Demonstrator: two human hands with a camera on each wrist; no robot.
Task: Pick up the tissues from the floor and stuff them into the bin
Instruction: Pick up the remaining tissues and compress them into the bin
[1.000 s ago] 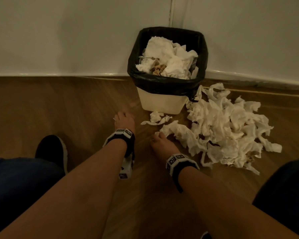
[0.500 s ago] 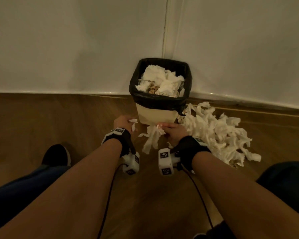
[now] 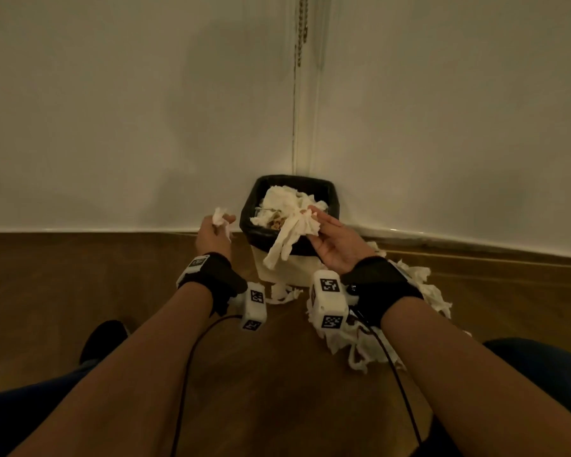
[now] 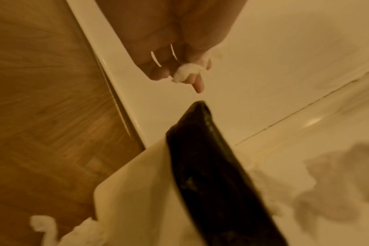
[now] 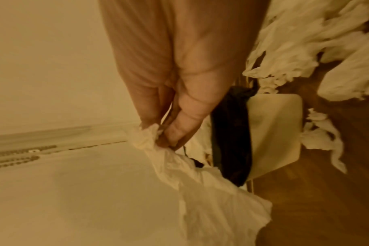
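A cream bin (image 3: 289, 267) with a black liner (image 3: 249, 214) stands in the wall corner, heaped with white tissues (image 3: 282, 201). My left hand (image 3: 213, 234) is raised just left of the bin's rim and grips a small crumpled tissue (image 3: 220, 217), also seen as a wad (image 4: 186, 72) between its fingers. My right hand (image 3: 332, 244) is at the bin's front right rim and pinches a long tissue (image 3: 292, 234) that hangs down over the bin's front; the same tissue (image 5: 202, 188) trails from its fingertips. A pile of tissues (image 3: 393, 311) lies on the floor to the right.
The wooden floor (image 3: 80, 275) meets white walls (image 3: 129, 110) behind the bin. A few tissue scraps (image 3: 281, 293) lie at the bin's foot. My dark shoe (image 3: 103, 338) is at the lower left, and cables (image 3: 185, 374) hang from both wrist cameras.
Both hands have risen from the floor to the level of the bin's rim, each carrying a tissue. The view has tilted up toward the wall.
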